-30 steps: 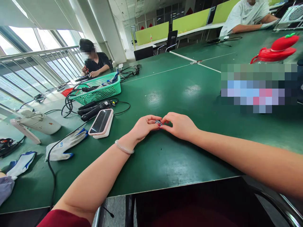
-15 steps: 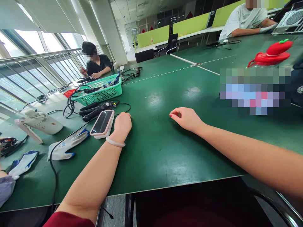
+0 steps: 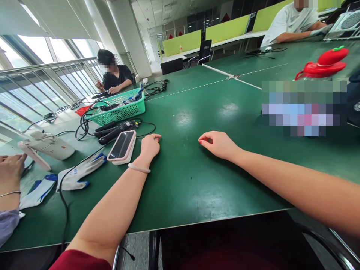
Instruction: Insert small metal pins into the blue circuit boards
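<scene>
My left hand (image 3: 150, 145), wearing a pale bangle (image 3: 139, 168) at the wrist, rests over the green table (image 3: 191, 202) with its fingers curled together. Nothing shows in it, though its palm side is hidden. A phone in a pink case (image 3: 122, 146) lies just to its left, apart from the hand. Across a stretch of tabletop, my right hand (image 3: 219, 145) has its thumb and fingers bent together in a loose pinch. No object can be seen between those fingertips.
Left of the phone are a work glove (image 3: 80, 172), a black cable (image 3: 66, 210) and black handheld devices (image 3: 116, 131). Behind them sits a green basket (image 3: 120, 112). A co-worker's hand (image 3: 11, 170) is at far left; a red-lidded container (image 3: 323, 69) stands right.
My left hand has shifted slightly right, its fingertips now pointing right. My right hand has moved a little left. A co-worker's hand has come in at the left, and the glove there has moved.
</scene>
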Demonstrator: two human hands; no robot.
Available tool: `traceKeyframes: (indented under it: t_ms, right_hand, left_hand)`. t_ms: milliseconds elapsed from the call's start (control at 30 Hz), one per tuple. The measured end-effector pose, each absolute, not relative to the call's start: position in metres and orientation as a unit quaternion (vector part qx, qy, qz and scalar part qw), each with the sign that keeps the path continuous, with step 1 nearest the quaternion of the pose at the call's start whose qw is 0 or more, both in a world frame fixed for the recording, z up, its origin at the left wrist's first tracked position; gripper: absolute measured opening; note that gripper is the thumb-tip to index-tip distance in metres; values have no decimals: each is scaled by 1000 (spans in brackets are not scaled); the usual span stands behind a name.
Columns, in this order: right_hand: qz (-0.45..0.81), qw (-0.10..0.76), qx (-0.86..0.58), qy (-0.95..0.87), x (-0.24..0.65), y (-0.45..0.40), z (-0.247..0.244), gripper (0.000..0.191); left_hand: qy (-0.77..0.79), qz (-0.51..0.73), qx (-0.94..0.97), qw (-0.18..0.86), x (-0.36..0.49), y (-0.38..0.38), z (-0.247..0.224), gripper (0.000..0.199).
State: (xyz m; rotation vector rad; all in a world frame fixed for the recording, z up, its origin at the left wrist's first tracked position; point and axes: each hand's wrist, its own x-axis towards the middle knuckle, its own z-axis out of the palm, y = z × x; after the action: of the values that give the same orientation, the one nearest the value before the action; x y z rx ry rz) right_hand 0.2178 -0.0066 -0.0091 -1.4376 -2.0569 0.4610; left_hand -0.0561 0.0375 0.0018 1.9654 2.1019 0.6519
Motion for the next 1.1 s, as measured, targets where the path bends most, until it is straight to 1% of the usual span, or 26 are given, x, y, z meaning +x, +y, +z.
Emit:
traceKeyframes:
  t_ms: [100, 167, 233, 267, 333, 367, 433, 533, 733, 833, 967, 1100]
  right_hand:
    - [168, 264, -508, -803, 213, -8, -10, 18]
    - [160, 238, -489, -824, 210, -8, -12, 20]
    - [147, 219, -479, -837, 207, -8, -13, 25]
    - [142, 214, -476, -841, 207, -7, -13, 27]
    - [137, 202, -470, -848, 206, -7, -14, 31]
    - [136, 197, -467, -851, 206, -6, -14, 31]
    - [135, 189, -461, -856, 206, -7, -14, 30]
    - [129, 179, -460, -860, 206, -8, -14, 29]
    - [104, 184, -435, -875, 201, -14, -13, 33]
    - [75, 183, -408, -891, 197, -16, -13, 32]
    - [81, 186, -398, -895, 193, -14, -15, 26]
    - [127, 208, -419, -875, 195, -13, -12, 14]
  left_hand:
    - [686, 246, 671, 134, -43, 35, -4, 33]
    - [649, 265, 689, 183, -28, 27, -5, 31]
    - [558, 330, 691, 319, -10, 15, -4, 30]
    - [516, 347, 690, 370, -1, 8, -2, 30]
    - [459, 347, 692, 437, 12, -3, 1, 31]
    - [444, 347, 694, 448, 16, -7, 2, 30]
    - [437, 353, 697, 446, 18, -9, 4, 28]
    - [468, 353, 700, 409, 12, -4, 2, 23]
    - [539, 304, 726, 300, 5, 0, -1, 26]
    - [558, 286, 730, 271, 5, -1, -1, 27]
    - [566, 288, 721, 277, 5, -1, -1, 28]
    - [548, 308, 704, 330, 7, -1, -1, 28]
